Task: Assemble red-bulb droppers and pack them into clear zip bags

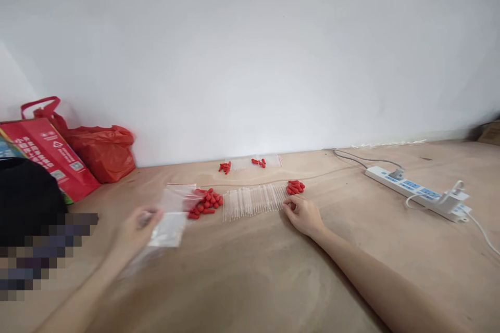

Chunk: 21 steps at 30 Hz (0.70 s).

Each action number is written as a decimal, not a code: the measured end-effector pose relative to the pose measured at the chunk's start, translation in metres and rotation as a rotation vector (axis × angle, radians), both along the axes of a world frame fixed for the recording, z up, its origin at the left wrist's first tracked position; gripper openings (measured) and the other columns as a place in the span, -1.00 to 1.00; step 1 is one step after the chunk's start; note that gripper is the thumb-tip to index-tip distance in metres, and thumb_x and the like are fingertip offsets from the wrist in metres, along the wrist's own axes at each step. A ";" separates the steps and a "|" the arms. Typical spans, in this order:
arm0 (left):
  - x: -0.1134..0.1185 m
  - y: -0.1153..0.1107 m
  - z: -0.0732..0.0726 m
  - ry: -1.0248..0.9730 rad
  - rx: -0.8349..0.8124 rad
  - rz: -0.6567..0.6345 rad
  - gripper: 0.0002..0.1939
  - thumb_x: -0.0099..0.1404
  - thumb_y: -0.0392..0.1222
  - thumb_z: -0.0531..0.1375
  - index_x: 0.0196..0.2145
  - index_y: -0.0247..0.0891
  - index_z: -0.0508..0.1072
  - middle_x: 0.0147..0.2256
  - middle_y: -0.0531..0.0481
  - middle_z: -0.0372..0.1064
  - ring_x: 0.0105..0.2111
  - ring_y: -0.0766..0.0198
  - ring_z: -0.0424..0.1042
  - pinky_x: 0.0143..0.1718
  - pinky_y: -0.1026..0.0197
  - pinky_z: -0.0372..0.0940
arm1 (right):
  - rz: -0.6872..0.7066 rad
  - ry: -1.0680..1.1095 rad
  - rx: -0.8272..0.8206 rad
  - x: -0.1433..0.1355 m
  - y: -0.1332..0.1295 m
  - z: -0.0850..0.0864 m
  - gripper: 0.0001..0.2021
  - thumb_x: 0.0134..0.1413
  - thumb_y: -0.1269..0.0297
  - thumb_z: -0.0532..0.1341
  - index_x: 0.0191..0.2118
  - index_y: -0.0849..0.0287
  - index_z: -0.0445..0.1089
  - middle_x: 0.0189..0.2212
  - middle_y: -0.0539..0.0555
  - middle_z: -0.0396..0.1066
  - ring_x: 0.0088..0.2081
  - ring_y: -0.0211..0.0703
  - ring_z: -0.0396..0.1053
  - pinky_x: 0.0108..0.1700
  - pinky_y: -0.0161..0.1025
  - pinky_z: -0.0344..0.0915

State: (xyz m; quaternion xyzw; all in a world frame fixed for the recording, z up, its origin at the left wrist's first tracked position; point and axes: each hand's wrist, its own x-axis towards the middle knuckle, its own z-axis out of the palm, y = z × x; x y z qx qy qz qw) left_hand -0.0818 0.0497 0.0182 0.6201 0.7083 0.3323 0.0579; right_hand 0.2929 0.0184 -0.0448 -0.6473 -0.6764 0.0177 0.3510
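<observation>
My left hand point(142, 221), smeared by motion, is curled at the left with a clear plastic bag point(167, 231) at its fingertips. Just beyond lies another clear zip bag point(177, 195), beside a heap of red rubber-like caps point(209, 202). A row of thin clear plastic sticks or tubes point(253, 202) lies side by side in the middle. My right hand point(304, 213) rests at the row's right end, thumb and forefinger pinched together against the last ones; what is between them is too small to make out. A smaller pile of red caps point(296, 187) sits just beyond it.
Near the wall lie flat clear bags point(242, 163) with a few red caps point(225, 167) on them. A white power strip point(414, 190) with plugs and cords stands at right. Red bags point(101, 151) and a black item point(29, 200) are at left, on the wooden tabletop point(250, 281).
</observation>
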 end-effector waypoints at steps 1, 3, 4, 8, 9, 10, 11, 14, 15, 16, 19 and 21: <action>-0.020 0.005 -0.001 0.077 -0.020 0.118 -0.71 0.11 0.02 0.02 -0.32 -0.25 0.29 -0.46 0.06 0.34 -0.36 0.18 0.34 -0.44 0.31 0.18 | -0.010 -0.006 -0.004 0.000 0.000 0.000 -0.83 -0.02 0.27 0.05 -0.45 0.14 0.36 -0.53 0.00 0.35 -0.50 -0.27 0.28 -0.47 -0.36 0.07; -0.047 0.008 -0.004 0.232 -0.129 0.248 -0.62 0.15 -0.01 0.00 -0.17 -0.34 0.22 -0.32 -0.07 0.36 -0.30 0.12 0.34 -0.42 0.28 0.18 | -0.011 -0.028 -0.014 -0.001 0.000 0.000 -0.83 -0.03 0.27 0.05 -0.44 0.14 0.37 -0.52 -0.01 0.35 -0.50 -0.28 0.28 -0.47 -0.36 0.06; -0.052 0.007 -0.005 0.326 -0.198 0.276 -0.56 0.15 -0.01 -0.01 -0.11 -0.39 0.18 -0.28 -0.15 0.36 -0.30 0.08 0.34 -0.42 0.24 0.19 | -0.008 -0.038 -0.021 -0.002 0.000 0.000 -0.84 -0.03 0.28 0.05 -0.44 0.14 0.36 -0.52 -0.01 0.36 -0.48 -0.27 0.29 -0.47 -0.36 0.07; -0.032 -0.003 -0.001 0.703 -0.042 0.343 -0.43 0.10 -0.01 0.05 0.01 -0.40 0.13 -0.09 -0.36 0.22 -0.15 -0.14 0.23 -0.28 0.02 0.16 | -0.009 -0.044 -0.042 -0.002 0.000 -0.001 -0.84 -0.02 0.27 0.04 -0.44 0.13 0.35 -0.50 -0.01 0.36 -0.46 -0.26 0.30 -0.44 -0.36 0.08; -0.022 -0.003 0.001 0.739 0.023 0.275 -0.48 0.10 -0.04 0.06 -0.01 -0.35 0.19 -0.09 -0.32 0.21 -0.13 -0.14 0.22 -0.25 -0.01 0.14 | -0.010 -0.044 -0.040 -0.002 0.000 -0.002 -0.84 -0.02 0.27 0.04 -0.45 0.13 0.35 -0.50 -0.01 0.36 -0.47 -0.26 0.30 -0.44 -0.36 0.08; -0.011 -0.002 0.003 0.741 0.075 0.168 -0.58 0.12 -0.08 0.06 -0.08 -0.30 0.27 -0.12 -0.24 0.24 -0.13 -0.09 0.22 -0.21 0.00 0.13 | -0.009 -0.044 -0.037 -0.002 0.000 -0.002 -0.84 -0.02 0.27 0.04 -0.45 0.13 0.35 -0.50 -0.01 0.36 -0.47 -0.26 0.30 -0.44 -0.36 0.08; 0.000 0.002 0.005 0.730 0.118 0.011 -0.68 0.14 -0.11 0.04 -0.17 -0.27 0.34 -0.17 -0.16 0.29 -0.15 0.00 0.24 -0.17 0.05 0.13 | -0.006 -0.044 -0.034 -0.001 -0.001 -0.002 -0.84 -0.02 0.27 0.04 -0.45 0.13 0.35 -0.50 -0.01 0.36 -0.47 -0.26 0.30 -0.44 -0.36 0.08; 0.032 0.017 0.008 0.646 0.166 -0.342 -0.78 0.15 -0.11 0.03 -0.33 -0.22 0.41 -0.27 -0.04 0.34 -0.23 0.14 0.30 -0.17 0.17 0.14 | 0.005 -0.044 -0.037 -0.001 -0.002 -0.001 -0.84 -0.03 0.28 0.04 -0.45 0.13 0.35 -0.50 -0.01 0.36 -0.47 -0.27 0.30 -0.45 -0.37 0.08; 0.042 0.022 0.008 0.644 0.160 -0.393 -0.78 0.15 -0.11 0.04 -0.33 -0.22 0.42 -0.28 -0.05 0.35 -0.22 0.14 0.30 -0.16 0.16 0.14 | 0.008 -0.046 -0.039 -0.001 -0.002 -0.001 -0.84 -0.03 0.28 0.04 -0.45 0.13 0.35 -0.50 -0.01 0.36 -0.47 -0.27 0.30 -0.46 -0.37 0.07; 0.051 0.027 0.007 0.645 0.154 -0.394 -0.77 0.16 -0.09 0.04 -0.32 -0.21 0.42 -0.26 -0.05 0.35 -0.20 0.11 0.29 -0.15 0.14 0.13 | 0.010 -0.048 -0.039 -0.001 -0.003 -0.001 -0.84 -0.03 0.28 0.04 -0.45 0.13 0.35 -0.50 -0.01 0.36 -0.47 -0.27 0.30 -0.46 -0.37 0.07; 0.071 0.041 0.007 0.659 0.057 -0.362 -0.72 0.19 -0.07 0.00 -0.26 -0.20 0.42 -0.19 -0.07 0.34 -0.12 0.10 0.26 -0.12 0.13 0.12 | 0.003 -0.051 -0.030 -0.001 -0.004 0.000 -0.85 -0.03 0.28 0.05 -0.46 0.13 0.34 -0.51 -0.01 0.36 -0.46 -0.26 0.30 -0.47 -0.37 0.06; 0.077 0.050 0.008 0.645 -0.001 -0.316 -0.69 0.22 -0.06 -0.05 -0.26 -0.22 0.41 -0.19 -0.08 0.36 -0.13 0.11 0.28 -0.14 0.15 0.14 | 0.006 -0.052 -0.027 -0.002 -0.003 0.000 -0.85 -0.03 0.29 0.05 -0.46 0.13 0.34 -0.51 -0.01 0.35 -0.47 -0.27 0.29 -0.47 -0.38 0.05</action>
